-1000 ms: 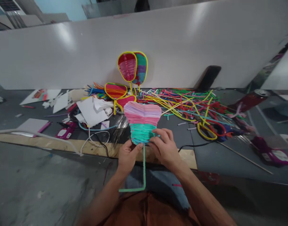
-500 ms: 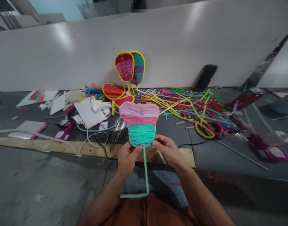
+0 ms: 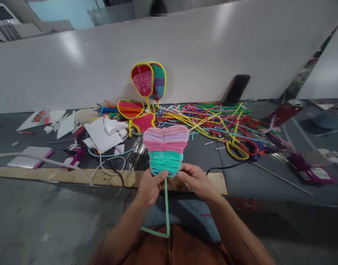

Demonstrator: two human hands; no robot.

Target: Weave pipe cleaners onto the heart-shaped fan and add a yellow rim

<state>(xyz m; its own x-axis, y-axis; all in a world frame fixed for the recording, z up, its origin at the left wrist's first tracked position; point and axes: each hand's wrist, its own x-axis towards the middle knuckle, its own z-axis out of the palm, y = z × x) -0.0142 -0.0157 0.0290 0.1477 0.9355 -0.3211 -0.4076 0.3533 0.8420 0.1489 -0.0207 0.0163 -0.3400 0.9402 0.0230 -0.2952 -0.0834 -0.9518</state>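
Observation:
In front of me is a flat pipe-cleaner panel, banded pink, lavender and teal, with a notched top and a narrower bottom. My left hand is closed on its lower left edge, the thumb lying across the front where the stem meets the panel. At the lower right corner, my right hand pinches the edge between thumb and fingers. A green pipe-cleaner stem hangs down from the panel and bends sharply left near my lap. The fingers behind the panel are partly hidden.
Loose pipe cleaners are heaped along the back. Yellow-rimmed panels lean on the white partition. A phone, a can, scissors, white papers and purple-and-white glue guns lie around. A cable crosses at left.
The panel sits slightly lower in view. My left thumb has slid right, over the stem's joint, and the stem's bent lower end has shifted left. Both hands keep their hold.

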